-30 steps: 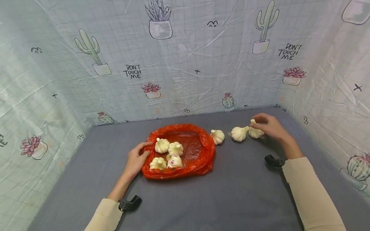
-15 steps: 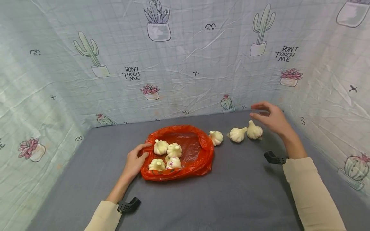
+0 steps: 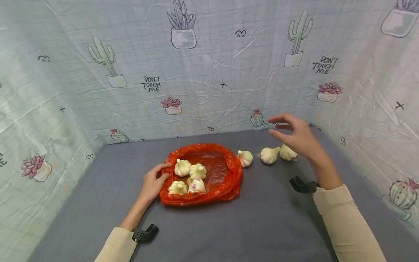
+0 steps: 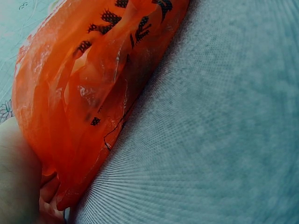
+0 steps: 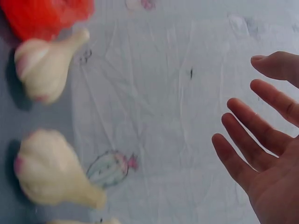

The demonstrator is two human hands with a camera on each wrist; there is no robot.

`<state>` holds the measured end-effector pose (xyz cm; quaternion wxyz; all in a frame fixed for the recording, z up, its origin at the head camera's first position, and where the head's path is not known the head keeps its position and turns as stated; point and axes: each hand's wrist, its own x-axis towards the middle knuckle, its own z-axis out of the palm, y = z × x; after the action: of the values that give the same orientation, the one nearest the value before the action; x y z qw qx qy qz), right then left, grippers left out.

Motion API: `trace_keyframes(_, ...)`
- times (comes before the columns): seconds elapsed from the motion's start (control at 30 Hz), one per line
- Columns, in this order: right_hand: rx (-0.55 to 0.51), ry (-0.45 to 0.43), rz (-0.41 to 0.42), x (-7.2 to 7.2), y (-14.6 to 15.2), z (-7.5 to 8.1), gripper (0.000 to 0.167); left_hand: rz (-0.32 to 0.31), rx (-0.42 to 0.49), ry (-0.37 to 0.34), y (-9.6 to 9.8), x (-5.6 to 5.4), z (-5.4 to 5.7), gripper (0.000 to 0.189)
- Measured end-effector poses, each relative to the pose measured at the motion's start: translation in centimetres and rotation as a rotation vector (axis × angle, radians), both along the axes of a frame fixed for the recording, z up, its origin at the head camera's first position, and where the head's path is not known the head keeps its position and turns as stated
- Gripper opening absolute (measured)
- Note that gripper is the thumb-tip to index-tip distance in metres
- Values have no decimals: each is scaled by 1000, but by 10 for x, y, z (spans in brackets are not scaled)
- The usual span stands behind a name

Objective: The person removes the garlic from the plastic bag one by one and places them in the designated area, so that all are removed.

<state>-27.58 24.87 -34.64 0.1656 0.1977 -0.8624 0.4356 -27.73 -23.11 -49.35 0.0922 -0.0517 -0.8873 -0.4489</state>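
Observation:
My left hand (image 3: pixel 153 184) holds the left edge of a red plastic bag (image 3: pixel 235 171), whose mouth is spread wide. Several garlic bulbs (image 3: pixel 182 167) lie inside, toward its left half. In the left wrist view the orange-looking bag (image 4: pixel 51 107) hides most of the fingers. My right hand (image 3: pixel 294 136) is raised with spread fingers and holds nothing. It overlaps the top of the rightmost garlic bulb (image 3: pixel 288 154) in the head view. A middle bulb (image 3: pixel 269 155) lies just left of that one, and a third bulb (image 3: pixel 244 158) sits right beside the bag.
A grey cloth (image 3: pixel 262 218) covers the table. Patterned fabric walls (image 3: pixel 203 62) with printed cacti close off the back and both sides. A black wrist device (image 3: pixel 145 233) is on the left wrist and a similar one (image 3: pixel 302 185) on the right.
My right hand let go of the rightmost bulb, rose, and moved a little left. That bulb now rests beside the middle one. My left hand stays at the bag's edge.

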Motion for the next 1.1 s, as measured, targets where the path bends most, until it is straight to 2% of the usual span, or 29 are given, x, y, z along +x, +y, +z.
trace_keyframes(0.17,12,54,116,2,-24,0,34,-2,4,-3,1,0,1,36)
trace_keyframes(0.3,34,50,207,3,-48,2,34,5,4,6,1,-1,1,36)
trace_keyframes(0.53,28,-34,358,-4,-99,3,34,15,11,15,0,-1,1,36)
trace_keyframes(0.67,56,-73,417,-12,-127,4,34,11,12,14,-1,0,-1,36)
trace_keyframes(0.87,237,-174,494,-27,-162,3,34,7,23,15,-2,0,-2,36)
trace_keyframes(1.1,504,-360,680,-50,-192,-5,40,2,29,12,-3,1,-3,35)
